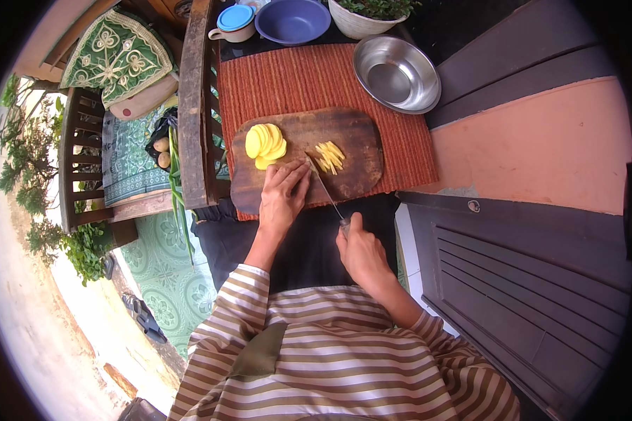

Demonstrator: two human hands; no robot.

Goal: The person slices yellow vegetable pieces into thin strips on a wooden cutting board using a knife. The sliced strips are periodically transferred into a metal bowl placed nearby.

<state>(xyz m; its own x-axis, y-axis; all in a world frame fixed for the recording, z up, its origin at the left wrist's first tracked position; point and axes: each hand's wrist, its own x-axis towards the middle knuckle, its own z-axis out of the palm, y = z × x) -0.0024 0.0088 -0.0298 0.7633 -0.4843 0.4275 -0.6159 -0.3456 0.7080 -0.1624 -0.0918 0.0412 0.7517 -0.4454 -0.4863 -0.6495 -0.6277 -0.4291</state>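
Note:
A wooden cutting board (347,126) lies in front of me. On its left part rests an overlapping pile of round yellow potato slices (265,143). Thin yellow strips (331,156) lie right of the knife. My right hand (367,251) grips the handle of a kitchen knife (326,190), its blade angled up and left across the board. Against the blade's left side, my left hand (286,192) presses its bent fingertips down on the board, just below the slices. Whatever is under those fingertips is hidden.
A steel bowl (397,73) stands at the orange woven mat's (289,73) right edge. Behind are a blue basin (293,21), a lidded cup (235,23) and a potted plant (371,13). Left, a wooden armrest (196,105) borders a bench holding potatoes (162,152) and green onions (177,194).

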